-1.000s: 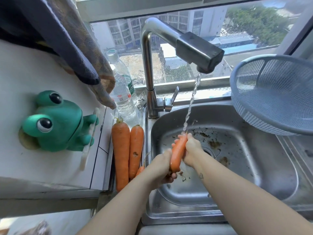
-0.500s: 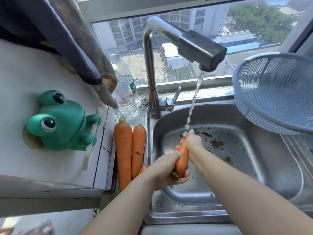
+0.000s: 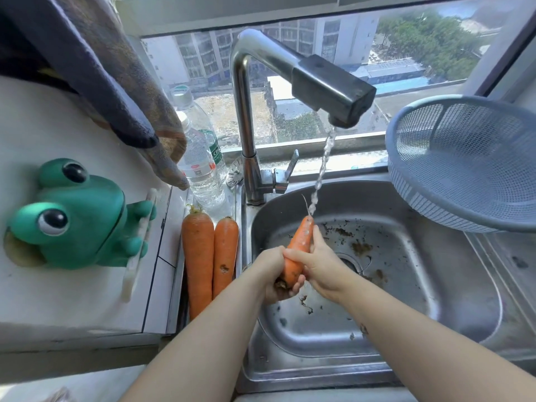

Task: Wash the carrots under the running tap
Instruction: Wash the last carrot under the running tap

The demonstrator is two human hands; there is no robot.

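- Change: vs half a sec ago, the right hand (image 3: 322, 264) had slid back down the held carrot (image 3: 300, 242), from its tip to its middle, so the thin tip was bare again.
- The water stream (image 3: 322, 169) from the tap (image 3: 327, 85) landed right on that tip, over the sink (image 3: 406, 314) basin.
- Left hand (image 3: 274, 274) was unchanged: fingers curled round the thick, still muddy end, over the sink's left part.
- Right hand: fingers wrapped round the mid-section, thumb on top, i.e. gripping too.
- Meaning, in my judgement: a rub-and-rinse stroke, w/ carrot no. 1 partly clean (dirt still showed at the butt end), so the task looked early-stage.
- Count, carrots: 3 plainly seen. 1 was in hand; the bigger carrot (image 3: 198, 256) and slimmer carrot (image 3: 225, 253) lay touching side by side, just left of the sink, apparently unwashed.
- Whether another carrot hid behind the left wrist, I couldn't tell.
- Hands: 2, both on the same carrot.
- Plastic bottles: 2, a front bottle (image 3: 203, 169) and a rear bottle (image 3: 185, 97), at the sink's back-left corner.
- Blue colander (image 3: 464, 158): 1, over the sink's right rim.
- Green frog holder (image 3: 72, 216): 1, well left of the sink.
- Soil specks lay scattered on the sink floor, uncounted.
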